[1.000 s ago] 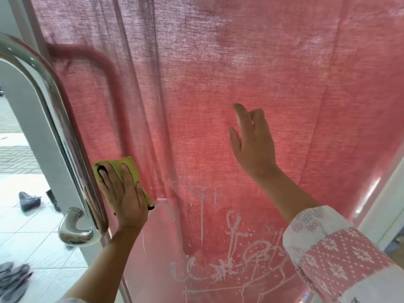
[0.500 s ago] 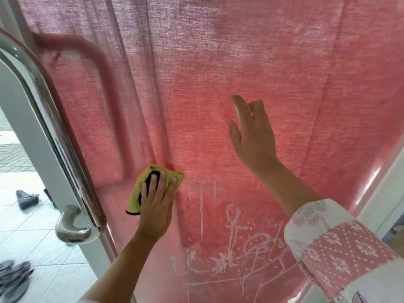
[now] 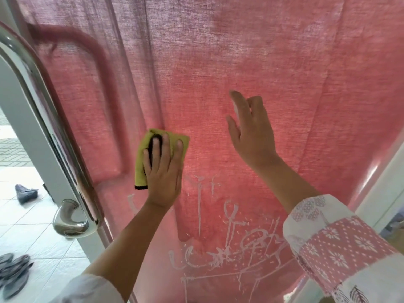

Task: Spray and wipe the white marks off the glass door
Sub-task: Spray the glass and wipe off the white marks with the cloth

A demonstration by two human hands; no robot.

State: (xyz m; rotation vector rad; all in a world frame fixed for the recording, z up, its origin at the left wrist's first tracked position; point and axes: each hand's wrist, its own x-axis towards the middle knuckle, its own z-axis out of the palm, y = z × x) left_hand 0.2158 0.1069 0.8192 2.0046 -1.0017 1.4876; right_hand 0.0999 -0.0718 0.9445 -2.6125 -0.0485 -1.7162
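Note:
The glass door (image 3: 218,62) has a red curtain behind it. White marks (image 3: 229,243) of scribbles and drips cover its lower part. My left hand (image 3: 162,171) presses a yellow cloth (image 3: 142,158) with a black trim flat against the glass, fingers straight, just above the top marks. My right hand (image 3: 251,132) is raised to the right of it, back toward me. It holds a small white spray bottle (image 3: 236,109), of which only a sliver shows between the fingers.
A curved chrome door handle (image 3: 67,217) runs down the door's left edge. Beyond it lies a tiled floor (image 3: 32,226) with a dark shoe (image 3: 25,193) and sandals (image 3: 13,272). A white frame (image 3: 380,193) borders the door on the right.
My left hand has slid the cloth rightward and up across the glass, away from the handle. My right hand has stayed almost in place.

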